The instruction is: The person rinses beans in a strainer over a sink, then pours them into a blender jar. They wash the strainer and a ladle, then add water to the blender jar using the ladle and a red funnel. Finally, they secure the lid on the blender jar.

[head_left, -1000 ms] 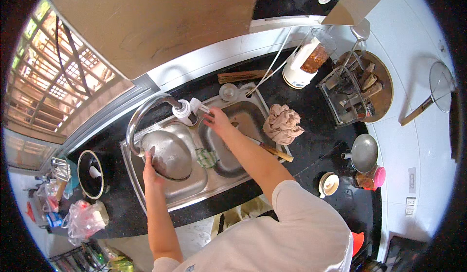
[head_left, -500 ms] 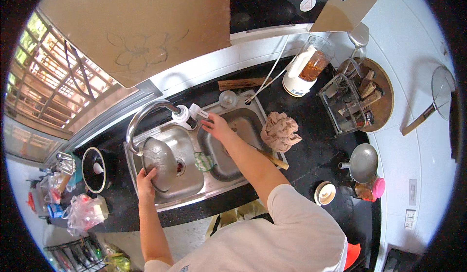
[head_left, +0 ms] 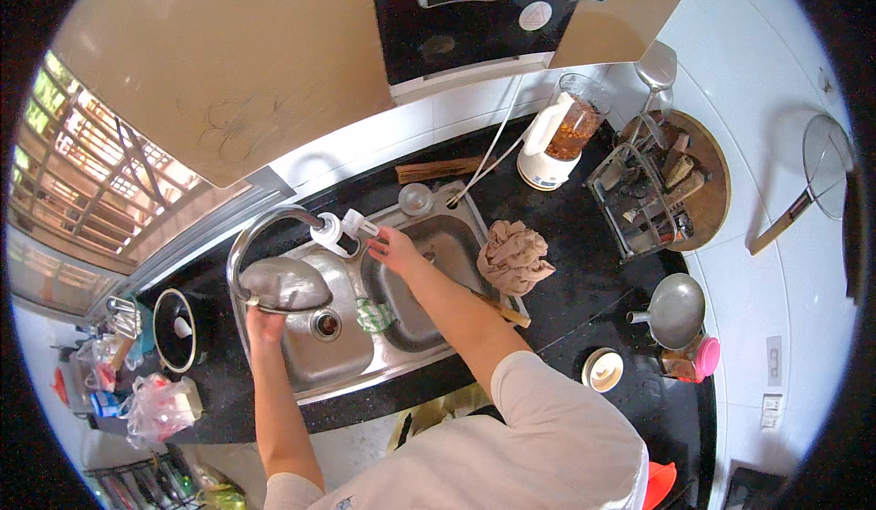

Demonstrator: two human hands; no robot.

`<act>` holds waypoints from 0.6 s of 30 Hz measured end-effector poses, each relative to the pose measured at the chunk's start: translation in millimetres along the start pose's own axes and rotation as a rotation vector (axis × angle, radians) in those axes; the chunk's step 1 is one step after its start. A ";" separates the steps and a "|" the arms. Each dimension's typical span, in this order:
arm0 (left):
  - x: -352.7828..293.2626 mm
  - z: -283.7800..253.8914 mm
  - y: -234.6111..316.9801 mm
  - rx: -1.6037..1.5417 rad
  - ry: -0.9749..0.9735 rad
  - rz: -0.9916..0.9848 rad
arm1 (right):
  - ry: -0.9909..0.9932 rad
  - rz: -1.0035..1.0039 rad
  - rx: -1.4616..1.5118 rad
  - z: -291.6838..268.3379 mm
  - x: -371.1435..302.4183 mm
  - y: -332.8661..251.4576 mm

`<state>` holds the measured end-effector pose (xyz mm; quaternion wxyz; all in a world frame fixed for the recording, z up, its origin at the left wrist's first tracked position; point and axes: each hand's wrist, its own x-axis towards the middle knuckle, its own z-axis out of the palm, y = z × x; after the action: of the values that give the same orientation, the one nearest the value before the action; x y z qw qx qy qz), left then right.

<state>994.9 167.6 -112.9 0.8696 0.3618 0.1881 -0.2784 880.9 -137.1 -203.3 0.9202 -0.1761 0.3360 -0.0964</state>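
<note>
My left hand (head_left: 262,324) grips the near edge of a round steel lid (head_left: 285,282), holding it over the left basin of a double steel sink (head_left: 365,380). The lid sits just under the curved steel faucet (head_left: 245,247). My right hand (head_left: 394,250) reaches across the right basin, its fingers on the white lever fitting (head_left: 345,228) at the faucet's end. A green scrubber (head_left: 372,315) lies on the divider between the basins. I cannot tell whether water is running.
A crumpled brown cloth (head_left: 513,255) lies on the black counter right of the sink. Behind it stand a white blender (head_left: 558,140) and a wire rack (head_left: 639,202) of utensils. A small steel pan (head_left: 675,309), a pink cup (head_left: 703,357) and a small bowl (head_left: 602,369) sit at right. A black pot (head_left: 175,329) and plastic bags (head_left: 155,405) are at left.
My left hand has tilted the steel lid and brought it closer under the faucet. My right hand has stayed at the white fitting. The view has shifted slightly.
</note>
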 end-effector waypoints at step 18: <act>-16.2 -46.5 6.6 -0.052 0.068 0.022 | 0.040 0.016 -0.084 30.3 -13.1 -3.7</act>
<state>980.6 211.3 -131.9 0.8747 0.3505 0.2208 -0.2514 890.6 -128.7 -172.6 0.9058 -0.2100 0.3597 -0.0780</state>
